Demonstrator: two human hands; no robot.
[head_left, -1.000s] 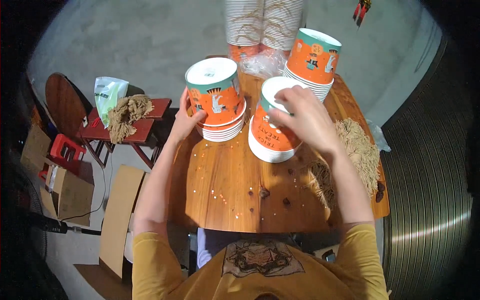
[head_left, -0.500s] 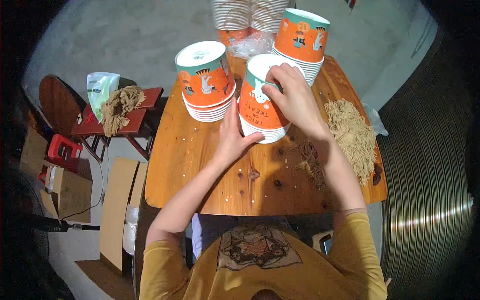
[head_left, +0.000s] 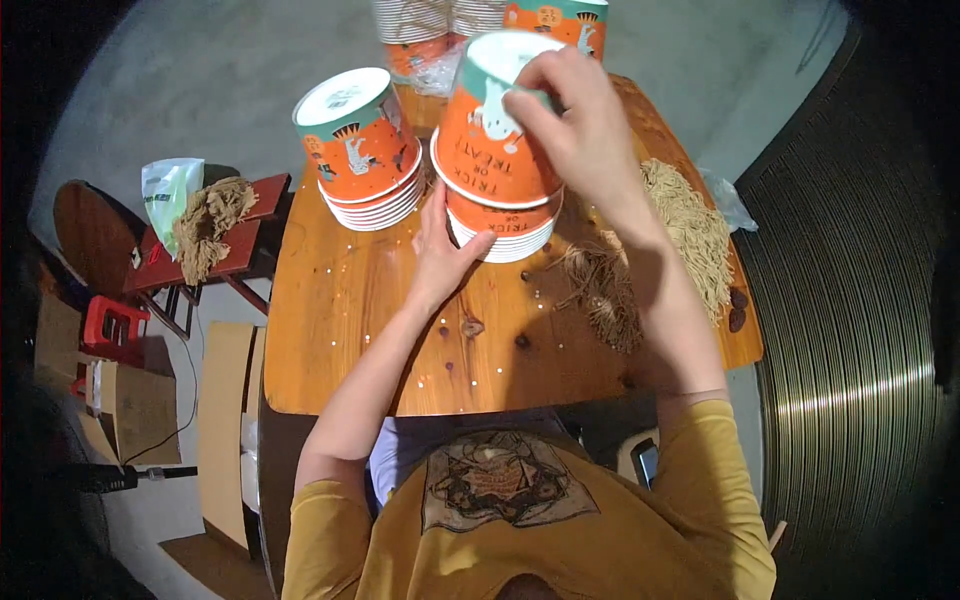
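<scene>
An upside-down orange and green paper tub (head_left: 470, 150) is partly lifted off a stack of nested tubs (head_left: 507, 228). My right hand (head_left: 580, 125) pinches its upper edge near the white base. Beside the stack's lower rims lies my left hand (head_left: 445, 250), thumb and fingers spread around the near left side. Left of it stands another stack of upturned tubs (head_left: 358, 150) with matching print, its white rims layered at the bottom. A further tub stack (head_left: 570, 22) rises behind my right hand, cut off by the top edge.
The wooden table (head_left: 400, 345) bears a pile of tan strings (head_left: 685, 235) at right and a darker string bundle (head_left: 605, 300). Tied tub stacks (head_left: 412, 50) and clear plastic (head_left: 440, 75) are at the back. Left are a red bench (head_left: 235, 255), red stool (head_left: 115, 325) and cardboard boxes (head_left: 150, 405).
My right hand has raised the top tub, exposing the printed side of the one beneath. My left hand stays by the stack's rims. The whole view has shifted slightly.
</scene>
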